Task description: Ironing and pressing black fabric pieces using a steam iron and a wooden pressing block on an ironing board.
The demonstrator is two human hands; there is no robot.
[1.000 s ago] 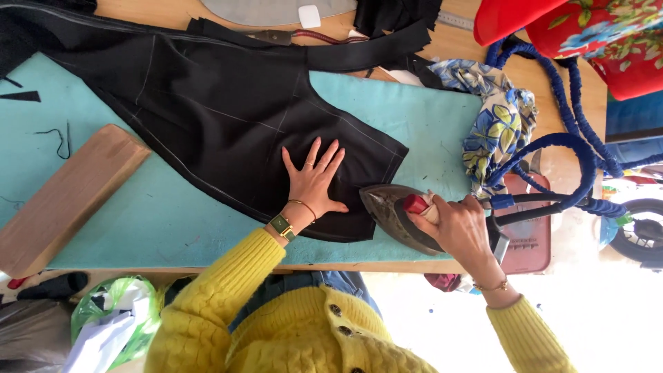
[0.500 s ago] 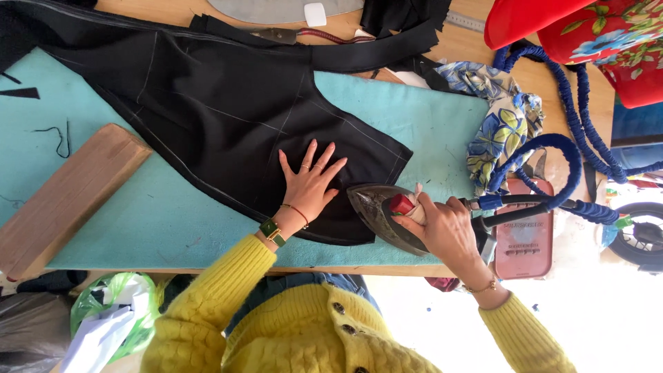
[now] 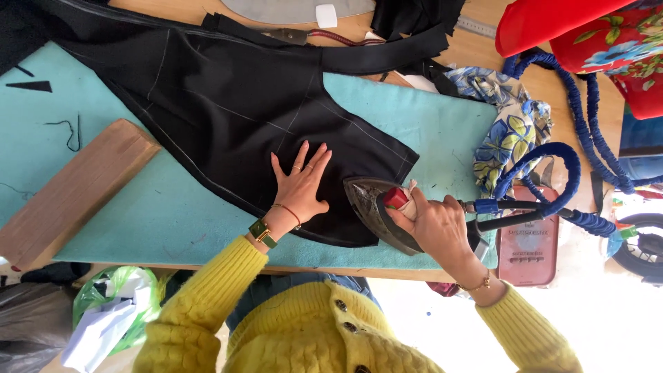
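Red plate: rectangular red panel point(image 3: 528, 238) at lower right of the frame, flat on the table edge, bearing pale lettering too small to tell; partly crossed by the iron's cable.
White tag: small white rounded square point(image 3: 325, 14) at top centre, lying on a grey curved piece.
Green bag: crumpled green and white plastic bag point(image 3: 110, 311) at lower left, below the table edge.
Black fabric: dark garment piece point(image 3: 228, 117) with pale stitched lines, spread flat across the turquoise pad point(image 3: 159, 214), running from upper left to centre.
Iron: dark pointed soleplate point(image 3: 369, 207) with a red knob, resting on the lower right edge of the black fabric, tip pointing toward the left of the frame.
Left hand: left hand point(image 3: 302, 186) open, fingers spread, palm pressed flat on the black fabric just beside the iron's tip.
Right hand: right hand point(image 3: 435, 228) clenched around the iron's handle.
Hose: blue fabric-covered hose point(image 3: 552, 159) looping right of the iron.
Wooden block: oblong wooden block point(image 3: 72, 190) lying aslant at left on the pad.
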